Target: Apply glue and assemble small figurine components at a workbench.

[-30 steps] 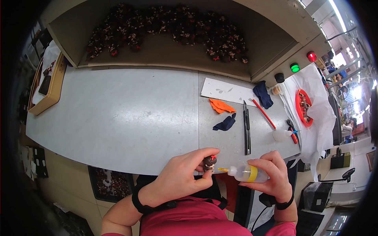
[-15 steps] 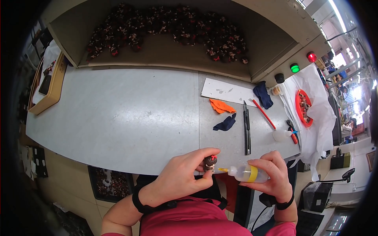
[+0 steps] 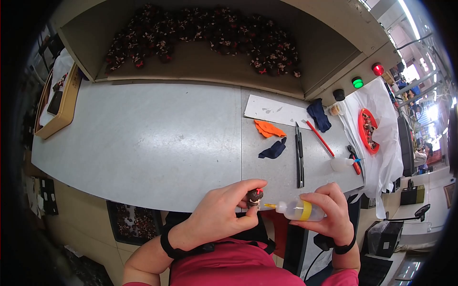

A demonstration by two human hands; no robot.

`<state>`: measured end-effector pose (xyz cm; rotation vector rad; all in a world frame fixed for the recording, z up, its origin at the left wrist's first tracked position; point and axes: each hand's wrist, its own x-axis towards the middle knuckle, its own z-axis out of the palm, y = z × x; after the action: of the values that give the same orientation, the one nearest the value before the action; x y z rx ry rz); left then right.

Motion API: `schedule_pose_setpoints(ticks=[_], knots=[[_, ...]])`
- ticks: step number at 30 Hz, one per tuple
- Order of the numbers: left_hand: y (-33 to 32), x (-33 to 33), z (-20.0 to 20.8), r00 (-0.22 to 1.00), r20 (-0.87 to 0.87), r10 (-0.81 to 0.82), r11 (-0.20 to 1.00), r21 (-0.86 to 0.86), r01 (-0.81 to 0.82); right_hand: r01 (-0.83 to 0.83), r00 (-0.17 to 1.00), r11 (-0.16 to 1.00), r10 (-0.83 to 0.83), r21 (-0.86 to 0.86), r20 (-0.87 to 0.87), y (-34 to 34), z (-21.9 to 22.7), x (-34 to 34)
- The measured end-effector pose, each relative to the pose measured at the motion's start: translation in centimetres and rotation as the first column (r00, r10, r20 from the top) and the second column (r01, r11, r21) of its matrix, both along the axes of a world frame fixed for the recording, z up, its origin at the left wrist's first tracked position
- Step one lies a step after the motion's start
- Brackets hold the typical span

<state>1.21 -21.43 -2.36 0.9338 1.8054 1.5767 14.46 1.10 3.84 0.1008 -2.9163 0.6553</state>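
Near the table's front edge, my left hand [image 3: 220, 209] pinches a small dark brown figurine [image 3: 255, 196] with a red bow on top and a pale face. Thumb and fingers close on it from above and below. My right hand [image 3: 334, 209] grips a clear squeeze bottle [image 3: 305, 210] with a yellow band, tilted on its side. Its thin yellow nozzle [image 3: 270, 205] points left at the figurine's lower part, with a small gap between them.
Behind, a wide box [image 3: 200, 71] holds a heap of similar figurines. On the right lie orange [image 3: 269, 128] and dark blue cloths [image 3: 273, 148], a black cutter knife [image 3: 299, 157], a red pencil [image 3: 319, 138], another squeeze bottle [image 3: 341, 164] and a red bowl [image 3: 368, 131]. A yellow tray [image 3: 64, 105] stands left.
Almost nothing differs. The figurine is turned very slightly in my left fingers; the bottle and both hands keep their places.
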Motion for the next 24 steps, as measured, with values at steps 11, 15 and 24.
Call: schedule_pose_setpoints(ticks=[11, 15, 24], knots=[[0.7, -0.2, 0.3, 1.000, 0.003, -0.017, 1.000, 0.017, 0.017, 0.151, 0.876, 0.556, -0.459, -0.817, -0.150, 3.8, -2.6, 4.3], [-0.1, 0.1, -0.5, 0.999, -0.017, 0.050, 0.999, 0.010, -0.050, 0.136, 0.812, 0.446, -0.561, -0.884, -0.158, 8.3, -1.9, 4.8], [0.4, 1.0, 0.2, 0.994, 0.057, 0.090, 0.995, -0.046, -0.088, 0.533, 0.701, 0.661, -0.694, -0.527, -0.162, 18.5, -1.7, 0.9]])
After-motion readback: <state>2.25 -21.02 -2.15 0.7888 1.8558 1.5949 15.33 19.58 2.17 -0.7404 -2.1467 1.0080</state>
